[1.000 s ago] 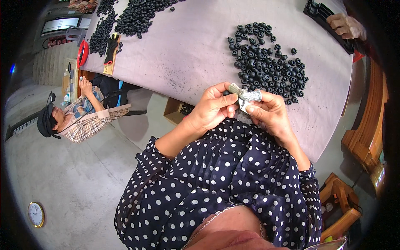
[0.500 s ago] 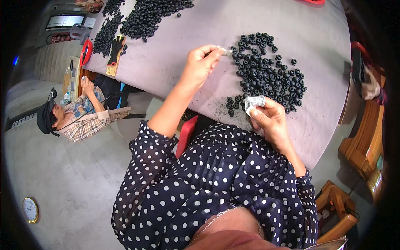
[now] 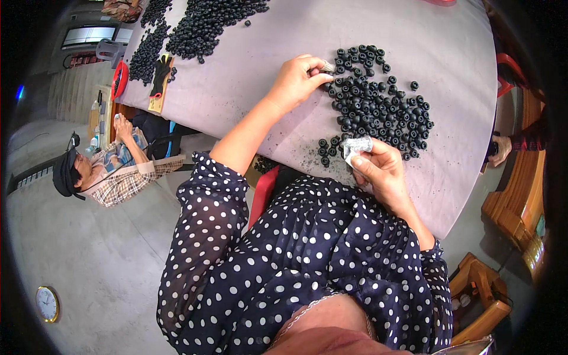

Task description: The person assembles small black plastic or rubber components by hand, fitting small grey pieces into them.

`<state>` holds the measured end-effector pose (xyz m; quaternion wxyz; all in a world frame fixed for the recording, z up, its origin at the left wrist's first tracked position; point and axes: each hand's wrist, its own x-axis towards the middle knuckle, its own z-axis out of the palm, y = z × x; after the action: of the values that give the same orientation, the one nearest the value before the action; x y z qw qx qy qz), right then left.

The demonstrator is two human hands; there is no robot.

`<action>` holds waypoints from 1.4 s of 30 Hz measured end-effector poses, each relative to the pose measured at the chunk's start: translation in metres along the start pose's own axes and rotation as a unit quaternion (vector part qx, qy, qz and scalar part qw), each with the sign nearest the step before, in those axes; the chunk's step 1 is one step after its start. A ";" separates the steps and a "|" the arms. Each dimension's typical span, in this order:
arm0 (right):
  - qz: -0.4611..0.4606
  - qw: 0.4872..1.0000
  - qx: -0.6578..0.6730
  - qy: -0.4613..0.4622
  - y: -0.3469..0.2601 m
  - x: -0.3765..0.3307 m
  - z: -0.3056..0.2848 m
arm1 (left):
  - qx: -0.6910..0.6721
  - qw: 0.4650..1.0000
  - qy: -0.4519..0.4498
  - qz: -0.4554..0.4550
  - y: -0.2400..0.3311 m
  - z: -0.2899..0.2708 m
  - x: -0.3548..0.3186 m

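Note:
A pile of small round black parts, each with a hole (image 3: 378, 106), is spread on the grey cloth-covered table. At its left edge is my left hand (image 3: 299, 83), thumb and index finger apart, with a whitish wrap (image 3: 326, 66) round the index fingertip. The fingertips are beside the outermost parts; I see nothing held between them. By the pile's near edge my right hand (image 3: 381, 168) is closed, thumb against the fingers. A grey-white wrap (image 3: 359, 144) covers its fingertips, with a white crumpled piece at the thumb. What they pinch is hidden.
More black parts (image 3: 207, 23) are heaped at the far left, near a black glove (image 3: 160, 77) and a red basin (image 3: 120, 80). Another person (image 3: 112, 168) sits at left; another hand (image 3: 500, 149) shows at right. Dark crumbs lie near me. Wooden furniture (image 3: 515, 195) stands at right.
My left hand has shifted slightly right and up to the pile's edge, and its thumb and finger have parted. My right hand has barely moved. At right, the other person's hand has lowered.

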<state>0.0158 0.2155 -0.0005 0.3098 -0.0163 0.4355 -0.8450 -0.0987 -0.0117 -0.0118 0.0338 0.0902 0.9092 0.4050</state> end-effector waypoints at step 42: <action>-0.006 0.999 -0.038 0.032 -0.005 0.000 0.003 | -0.709 0.646 -0.109 -0.261 0.063 0.026 -0.107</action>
<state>0.0146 0.2158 0.0047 0.2898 -0.0036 0.4767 -0.8299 0.0180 0.0282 0.0168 0.2905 -0.1585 0.3202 0.8877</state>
